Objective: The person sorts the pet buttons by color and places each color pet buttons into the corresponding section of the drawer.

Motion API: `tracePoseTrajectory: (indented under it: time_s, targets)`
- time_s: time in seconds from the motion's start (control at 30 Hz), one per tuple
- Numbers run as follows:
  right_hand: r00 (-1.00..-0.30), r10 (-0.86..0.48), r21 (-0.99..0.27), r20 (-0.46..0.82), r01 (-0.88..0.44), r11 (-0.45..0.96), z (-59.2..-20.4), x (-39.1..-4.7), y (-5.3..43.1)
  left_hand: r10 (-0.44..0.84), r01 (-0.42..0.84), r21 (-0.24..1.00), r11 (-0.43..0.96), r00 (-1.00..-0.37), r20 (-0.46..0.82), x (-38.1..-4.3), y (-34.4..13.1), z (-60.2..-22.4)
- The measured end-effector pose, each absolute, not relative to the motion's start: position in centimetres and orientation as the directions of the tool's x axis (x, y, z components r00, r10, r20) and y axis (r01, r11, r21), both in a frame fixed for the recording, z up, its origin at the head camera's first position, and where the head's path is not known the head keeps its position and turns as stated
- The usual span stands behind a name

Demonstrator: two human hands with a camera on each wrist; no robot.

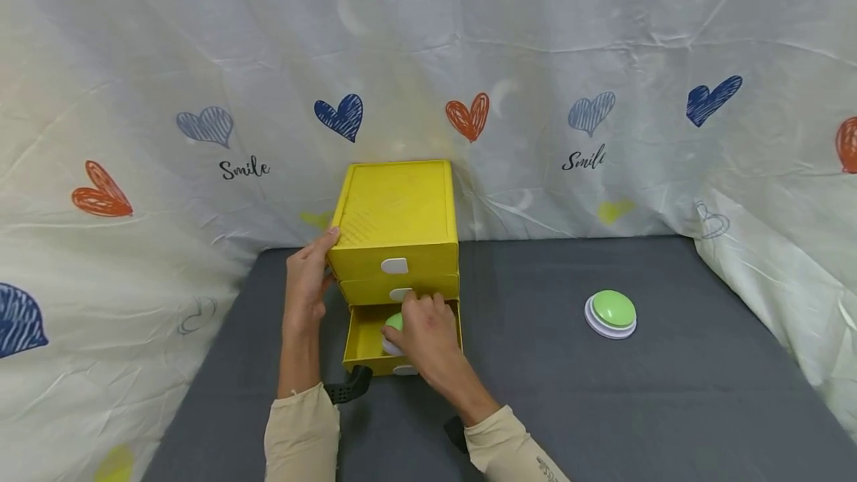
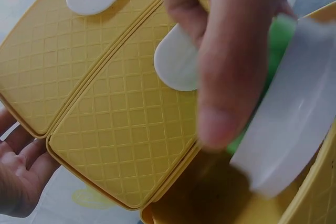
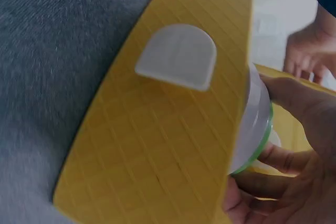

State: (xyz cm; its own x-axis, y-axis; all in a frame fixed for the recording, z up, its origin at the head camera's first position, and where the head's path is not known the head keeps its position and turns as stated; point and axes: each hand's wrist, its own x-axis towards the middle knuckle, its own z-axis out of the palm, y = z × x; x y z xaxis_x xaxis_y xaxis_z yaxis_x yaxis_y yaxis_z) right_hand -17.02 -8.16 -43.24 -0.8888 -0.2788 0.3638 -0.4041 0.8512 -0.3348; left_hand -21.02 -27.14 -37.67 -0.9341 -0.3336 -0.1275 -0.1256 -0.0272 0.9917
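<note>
A small yellow drawer cabinet (image 1: 395, 203) with white tab handles stands against the backdrop, its bottom drawer (image 1: 361, 337) pulled out. Inside that drawer's opening is a green-topped push button (image 1: 393, 320) on a white base. My right hand (image 1: 428, 329) holds the button, thumb on one side and fingers on the other, as the right wrist view shows; the hand hides part of it. Against the cabinet's left side lies my left hand (image 1: 309, 274), with the thumb at the top front corner and its fingers extended along the side.
A second green push button (image 1: 614, 309) on a white base sits on the dark grey table (image 1: 535, 393) to the right. Behind hangs a white curtain (image 1: 522, 58) printed with hearts. The middle drawer's handle (image 1: 400, 294) is close to my right fingers.
</note>
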Motion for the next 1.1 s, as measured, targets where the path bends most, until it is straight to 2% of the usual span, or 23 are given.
tracePoseTrajectory:
  time_s: [0.23,0.37,0.7,1.1]
  targets:
    - [-0.850,-0.241,-0.265,0.468,-0.395,0.880,-45.2,-17.3,-10.0,-0.352,-0.132,0.991,-0.019,-0.927,-0.130,-20.9,-27.1,-37.8]
    - [-0.858,-0.225,-0.264,0.461,-0.374,0.889,-46.0,-17.1,-10.6,-0.357,-0.125,0.992,-0.016,-0.926,-0.122,-20.8,-27.0,-37.9]
    - [-0.878,-0.255,-0.381,0.405,-0.415,0.826,-46.5,-16.7,-11.1,-0.371,-0.098,0.994,-0.041,-0.923,-0.107,-20.8,-27.0,-37.8]
    - [-0.821,-0.386,-0.474,0.421,-0.562,0.678,-46.7,-16.9,-11.0,-0.362,-0.091,0.994,-0.055,-0.926,-0.105,-21.0,-27.0,-37.9]
